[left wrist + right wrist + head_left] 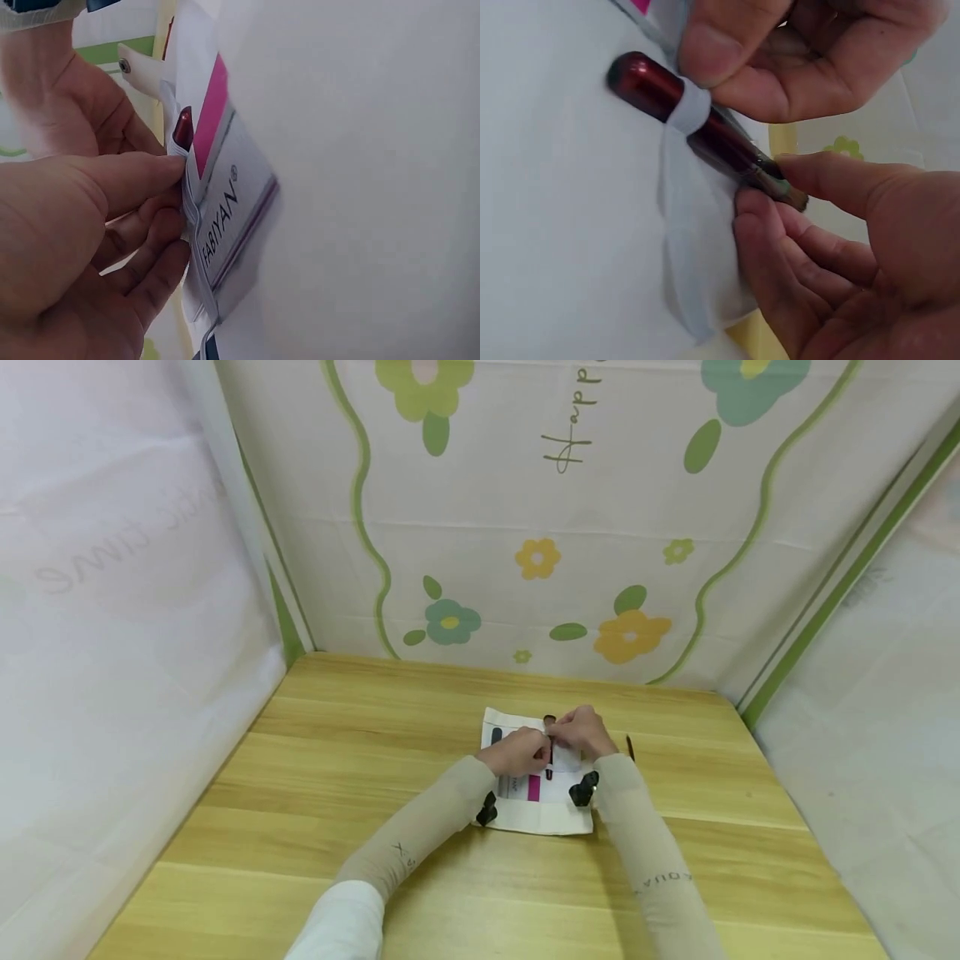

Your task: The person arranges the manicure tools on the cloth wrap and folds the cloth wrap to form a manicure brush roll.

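Note:
A cream-white cloth organizer (536,818) lies on the wooden table, with a makeup brush (641,82) threaded under its elastic band (690,109). The brush has a glossy dark red handle and brown bristles. My left hand (519,752) pinches the band beside the handle between thumb and fingers. Near the bristle end, my right hand (585,732) grips the brush with thumb and fingertips. Left of the brush, a flat packet (232,202) printed FABIYAN, with a magenta stripe, sits behind the band.
A dark item (496,737) shows at the organizer's upper left. On the table to its right lies a thin dark stick (630,747). White flowered cloth walls (487,527) stand behind and at both sides of the table. Black wrist cameras (581,789) sit by the sleeves.

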The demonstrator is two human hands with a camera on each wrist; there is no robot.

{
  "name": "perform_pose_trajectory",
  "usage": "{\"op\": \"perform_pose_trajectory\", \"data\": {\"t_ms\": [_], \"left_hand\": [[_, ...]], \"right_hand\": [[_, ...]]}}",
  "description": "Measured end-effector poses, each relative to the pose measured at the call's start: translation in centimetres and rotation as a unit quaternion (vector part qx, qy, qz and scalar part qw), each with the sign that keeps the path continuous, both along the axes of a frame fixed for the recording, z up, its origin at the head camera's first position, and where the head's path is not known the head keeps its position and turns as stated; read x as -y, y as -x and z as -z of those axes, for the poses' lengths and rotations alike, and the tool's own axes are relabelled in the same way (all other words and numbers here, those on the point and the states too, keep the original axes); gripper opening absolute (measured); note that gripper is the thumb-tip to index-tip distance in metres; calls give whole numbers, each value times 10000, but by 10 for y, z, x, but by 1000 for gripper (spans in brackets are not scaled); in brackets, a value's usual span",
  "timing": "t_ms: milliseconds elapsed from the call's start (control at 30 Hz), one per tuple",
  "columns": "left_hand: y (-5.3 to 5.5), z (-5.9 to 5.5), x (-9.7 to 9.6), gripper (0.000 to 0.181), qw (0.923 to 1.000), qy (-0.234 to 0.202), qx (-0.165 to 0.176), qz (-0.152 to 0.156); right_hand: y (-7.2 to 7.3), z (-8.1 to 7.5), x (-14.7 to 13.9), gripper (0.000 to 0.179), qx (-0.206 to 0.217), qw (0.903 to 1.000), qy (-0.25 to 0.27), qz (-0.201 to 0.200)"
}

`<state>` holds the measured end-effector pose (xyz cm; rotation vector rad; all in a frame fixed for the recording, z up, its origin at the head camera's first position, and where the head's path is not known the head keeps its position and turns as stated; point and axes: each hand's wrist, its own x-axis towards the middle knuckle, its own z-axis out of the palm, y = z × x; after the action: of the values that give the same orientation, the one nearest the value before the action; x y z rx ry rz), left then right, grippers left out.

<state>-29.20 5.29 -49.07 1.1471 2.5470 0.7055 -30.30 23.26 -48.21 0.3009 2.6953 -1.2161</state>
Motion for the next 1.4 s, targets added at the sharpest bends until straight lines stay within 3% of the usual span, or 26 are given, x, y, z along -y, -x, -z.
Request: {"op": "perform_pose_trajectory", "data": {"t_ms": [300, 600, 1100, 1400], "left_hand": [[-4, -3, -2, 9, 9988, 261, -400, 49], [-7, -5, 3, 11, 9992, 273, -87, -294], [-6, -8, 5, 8, 9984, 152, 332, -434], [-6, -10, 5, 5, 9983, 183, 339, -448]], "right_hand": [[18, -10, 3, 27, 273, 9976, -595, -217], [23, -5, 7, 22, 430, 9964, -707, -169], [-5, -6, 6, 23, 314, 9974, -435, -486], [-11, -7, 3, 21, 425, 9963, -254, -705]]}}
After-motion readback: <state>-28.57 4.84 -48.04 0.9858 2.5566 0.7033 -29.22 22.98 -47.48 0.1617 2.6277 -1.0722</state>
